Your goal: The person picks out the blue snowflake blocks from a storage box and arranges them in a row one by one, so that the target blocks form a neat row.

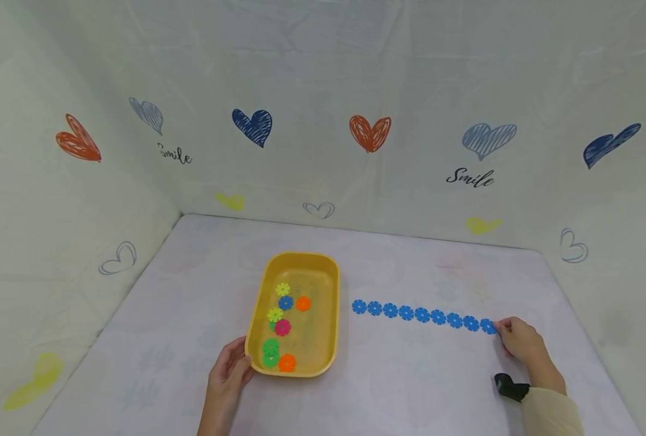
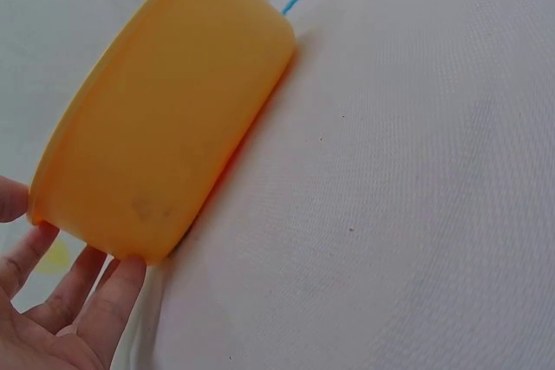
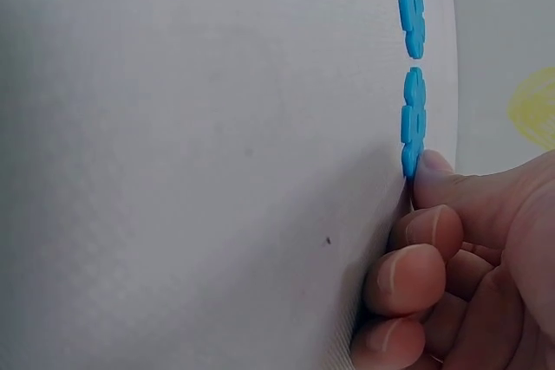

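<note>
A yellow plastic tray (image 1: 325,339) stands on the table. My left hand (image 1: 229,369) grips its near left corner, the thumb at the rim and the fingers against the outer wall in the left wrist view. Right of the tray, several blue flower-shaped discs (image 1: 422,314) lie flat in a straight row. At the row's right end my right hand (image 1: 522,342) holds the last blue flower-shaped disc (image 1: 488,326) at its edge. In the right wrist view the thumb tip overlaps the near end of that disc (image 3: 414,119), and the other fingers are curled beside it.
Inside the tray lie yellow, green, orange and pink flower-shaped discs and one blue disc (image 1: 285,303), mostly along its left side. The table (image 1: 410,387) has a white cloth cover. A pale curtain (image 1: 312,72) with printed hearts surrounds it. A black strap piece (image 1: 511,387) sits at my right cuff.
</note>
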